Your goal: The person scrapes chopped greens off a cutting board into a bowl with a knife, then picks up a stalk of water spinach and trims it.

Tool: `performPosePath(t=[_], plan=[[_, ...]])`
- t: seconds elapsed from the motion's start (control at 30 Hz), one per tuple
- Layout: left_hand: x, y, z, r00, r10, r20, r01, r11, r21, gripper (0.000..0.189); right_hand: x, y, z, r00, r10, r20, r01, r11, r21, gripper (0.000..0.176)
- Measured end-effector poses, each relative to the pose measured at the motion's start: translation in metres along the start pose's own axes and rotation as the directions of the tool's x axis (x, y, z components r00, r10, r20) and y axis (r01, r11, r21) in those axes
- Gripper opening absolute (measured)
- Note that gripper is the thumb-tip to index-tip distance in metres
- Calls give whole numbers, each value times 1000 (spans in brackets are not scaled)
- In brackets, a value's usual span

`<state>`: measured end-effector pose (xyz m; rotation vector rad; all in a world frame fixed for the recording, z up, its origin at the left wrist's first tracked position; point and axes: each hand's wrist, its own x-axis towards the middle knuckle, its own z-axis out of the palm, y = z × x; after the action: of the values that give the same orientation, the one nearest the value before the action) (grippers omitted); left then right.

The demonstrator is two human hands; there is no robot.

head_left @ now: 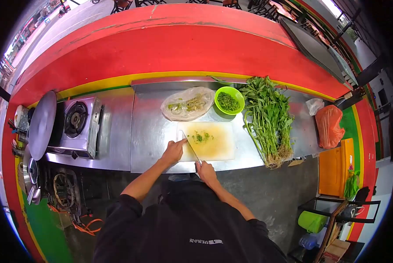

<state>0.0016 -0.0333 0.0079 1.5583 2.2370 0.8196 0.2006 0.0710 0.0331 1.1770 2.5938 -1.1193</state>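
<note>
1. Your right hand (207,171) is gripping the knife (191,147); its fingers are closing around the handle at the near edge of the cutting board (225,150).
2. Your left hand (173,151) is sitting at the board's left edge, fingers bending toward the blade near its tip. Can't tell whether they're pinching the steel or just resting against it.
3. Key relation: the blade's long axis is running forward from your right fingers and slanting left, its far end passing just by your left fingertips.
4. The chopped greens (201,137) are lying in a loose patch on the board: rightward and a bit forward of your left fingers, straight ahead of your right ones. Left hand is being the nearer of the two, but the blade is standing between it and the patch.
5. Beyond both sets of fingers, the green bowl (241,97) is holding more cut greens, forward and right. The clear plastic bag (173,101) is lying just left of it, with stems showing inside.
6. The leafy bundle (269,116) is stretching along the counter (146,131), well right of your right fingers, its roots pointing back toward your side.
7. The gas stove (91,127) is standing well left of your left fingers.
</note>
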Motion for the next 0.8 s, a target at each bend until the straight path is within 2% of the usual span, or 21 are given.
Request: performPosePath(t=[0.07, 0.13, 0.27, 0.33, 0.37, 0.47, 0.53, 0.57, 0.63, 0.77, 0.8], plan=[[-1, 2, 2, 999, -15, 41, 14, 999, 38, 55, 3, -2, 0, 1000, 0, -20, -1, 999, -49, 50], [-1, 2, 5, 994, 78, -77, -75, 996, 43, 57, 12, -3, 3, 1000, -14, -28, 12, 999, -50, 50], [1, 2, -1, 991, 111, -80, -106, 992, 67, 57, 20, 2, 10, 997, -61, -48, 61, 998, -17, 51], [0, 2, -8, 998, 55, 24, -56, 998, 12, 58, 11, -2, 2, 999, -19, -45, 20, 1000, 6, 51], [1, 3, -10, 998, 55, 23, -55, 998, 11, 58, 7, -3, -3, 999, 27, -41, -26, 999, 26, 51], [0, 1, -11, 997, 79, 19, -79, 996, 27, 58, 4, 10, -2, 1000, 9, -18, -8, 999, 39, 51], [2, 2, -14, 993, -42, 110, 49, 997, -66, 55, 1, 11, -2, 1000, 1, -17, 0, 999, 37, 51], [3, 2, -11, 993, -40, 112, 48, 997, -67, 55, 0, 12, -2, 1000, -5, -16, 5, 999, 39, 50], [3, -4, 1, 981, 59, -184, -87, 985, -147, 53, 0, 14, 3, 1000, -12, -9, 12, 1000, 27, 50], [2, -6, 0, 983, 59, -174, -83, 987, -136, 51, 0, 20, 10, 999, -46, -4, 46, 999, -10, 50], [1, -4, -3, 991, 71, -114, -78, 995, -64, 52, -1, 16, 8, 999, -45, -3, 45, 999, -10, 50]])
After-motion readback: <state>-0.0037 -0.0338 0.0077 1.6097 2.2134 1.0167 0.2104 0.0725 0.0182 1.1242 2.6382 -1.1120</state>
